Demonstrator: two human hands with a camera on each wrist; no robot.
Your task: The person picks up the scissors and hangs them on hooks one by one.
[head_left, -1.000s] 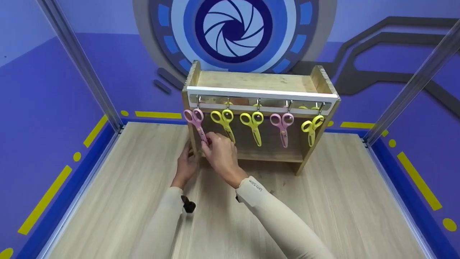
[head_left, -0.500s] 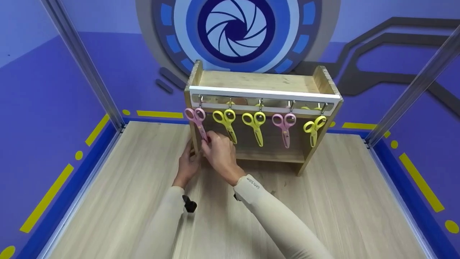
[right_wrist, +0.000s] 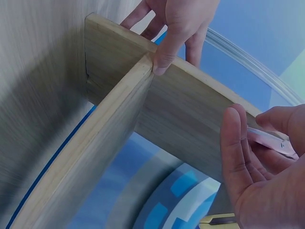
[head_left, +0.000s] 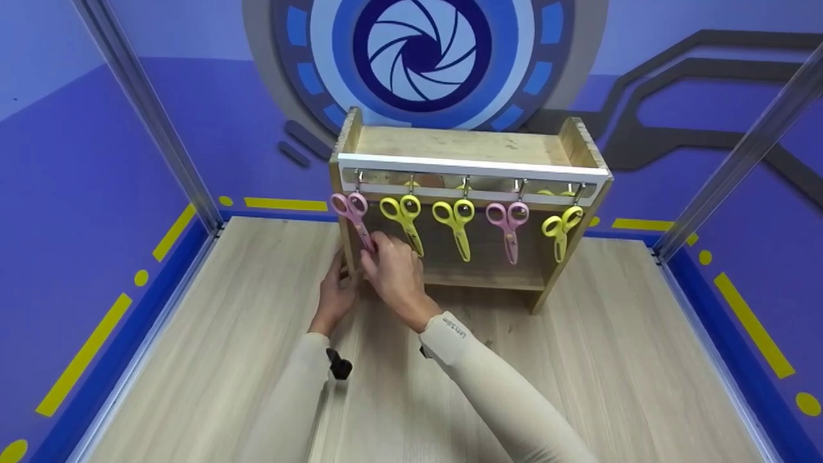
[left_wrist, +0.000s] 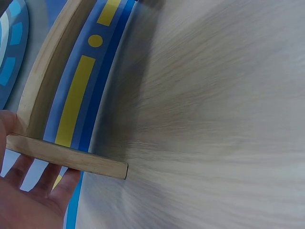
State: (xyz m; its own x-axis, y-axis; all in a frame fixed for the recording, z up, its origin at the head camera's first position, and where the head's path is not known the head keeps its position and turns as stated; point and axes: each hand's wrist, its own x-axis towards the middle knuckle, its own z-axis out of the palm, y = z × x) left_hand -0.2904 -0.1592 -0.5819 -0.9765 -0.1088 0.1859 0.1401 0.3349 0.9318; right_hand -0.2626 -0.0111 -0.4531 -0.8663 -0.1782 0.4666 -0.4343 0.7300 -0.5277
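A wooden shelf unit (head_left: 460, 141) carries a white hook rail (head_left: 479, 168) along its front, with a row of scissors hanging there. My left hand (head_left: 334, 297) grips the unit's left side panel (right_wrist: 183, 112) low down. In the right wrist view its thumb lies on the panel's inner side and the fingers outside. Pink scissors (head_left: 360, 226) hang by a handle loop from the leftmost hook, blades pointing down. My right hand (head_left: 400, 273) pinches their blade end between thumb and fingers, hiding the tip.
Yellow scissors (head_left: 405, 218), more yellow scissors (head_left: 458, 225), a second pink pair (head_left: 508, 225) and a smaller-looking yellow pair (head_left: 560, 230) hang to the right. Wood-grain tabletop (head_left: 611, 334) surrounds the unit. Blue printed panels (head_left: 173, 141) stand at the back and sides.
The head view has shifted slightly. Both hands keep their holds on the shelf unit and the pink scissors.
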